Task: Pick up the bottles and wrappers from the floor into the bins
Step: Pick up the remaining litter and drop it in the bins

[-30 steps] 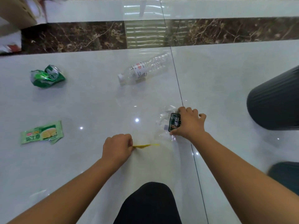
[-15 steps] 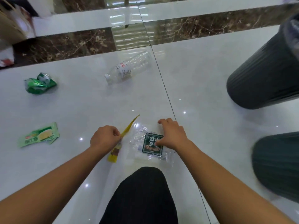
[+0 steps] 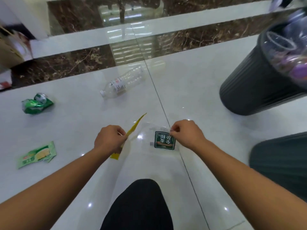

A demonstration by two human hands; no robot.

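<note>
Wrappers fill both hands: my left hand clenches a yellow wrapper, my right hand pinches the top edge of a clear wrapper, both low over the floor ahead of my knee. They look feather-light, crinkly and slick, so an edge pinch should hold. White Chinese characters sit upside down on the clear one's dark green label. Farther off lie a green snack wrapper, a crushed can and a clear bottle, label unreadable; the dark bin stands right.
</note>
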